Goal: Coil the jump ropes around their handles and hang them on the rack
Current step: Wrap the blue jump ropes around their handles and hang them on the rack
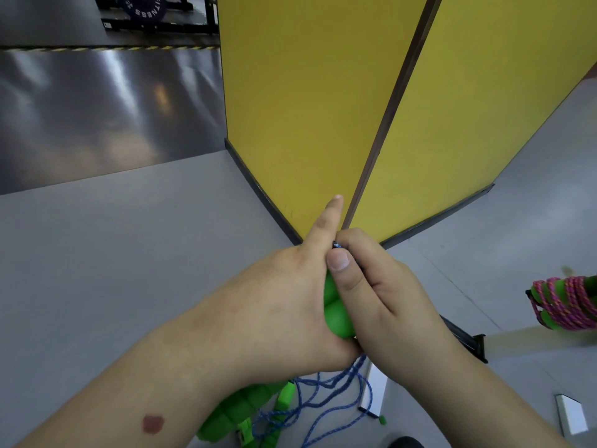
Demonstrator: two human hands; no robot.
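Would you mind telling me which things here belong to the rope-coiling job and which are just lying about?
Belonging to the job:
- green foam handles, gripped by the left hand
- blue braided rope, pinched by the right hand
- pink rope already coiled round green handles
- more green handles on the floor

Lying about:
- white flat blocks
- yellow partition panels
- black weight plate on its stand

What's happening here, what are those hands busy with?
A person is winding a jump rope. The left hand grips a pair of green handles, forefinger sticking out, while the right hand pinches the blue rope at the top of them. Most of that rope still hangs loose in a tangle below, so the coiling has barely begun. At the right edge, a pink rope is already wound round its green handles.
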